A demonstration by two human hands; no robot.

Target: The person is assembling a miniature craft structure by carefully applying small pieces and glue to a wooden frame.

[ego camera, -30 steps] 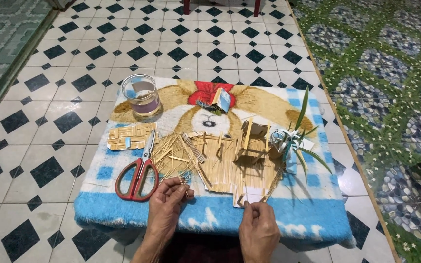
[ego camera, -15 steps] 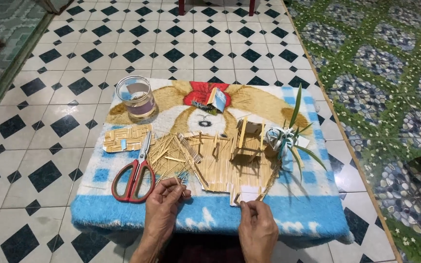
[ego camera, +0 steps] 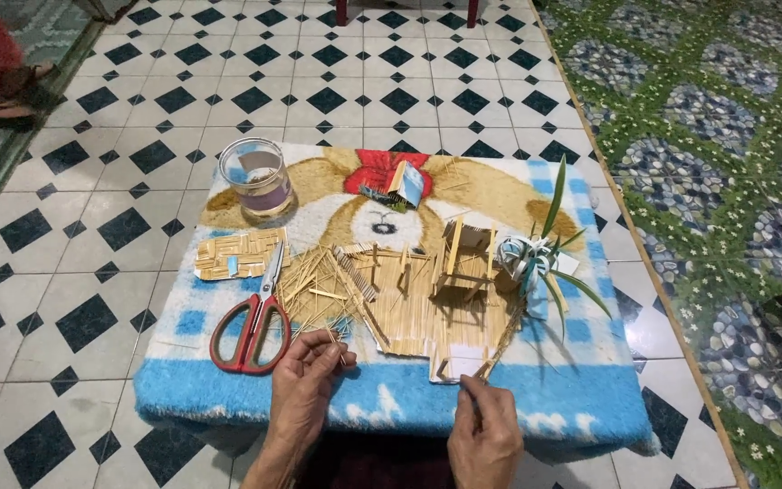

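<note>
Left hand (ego camera: 305, 380) pinches a few thin sticks; right hand (ego camera: 486, 430) grasps one stick at the stick model's (ego camera: 436, 308) front edge. Loose stick pile (ego camera: 319, 285) and red scissors (ego camera: 251, 317) lie just beside. Model base and small frame stand built; many sticks unused. Plastic jar (ego camera: 255, 179) sits farther off on the plush blanket (ego camera: 364, 403).

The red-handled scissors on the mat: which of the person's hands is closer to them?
The left hand. It sits just right of the scissors, beside their red handles, pinching thin sticks. The right hand is far off to the right, at the stick model's front edge.
</note>
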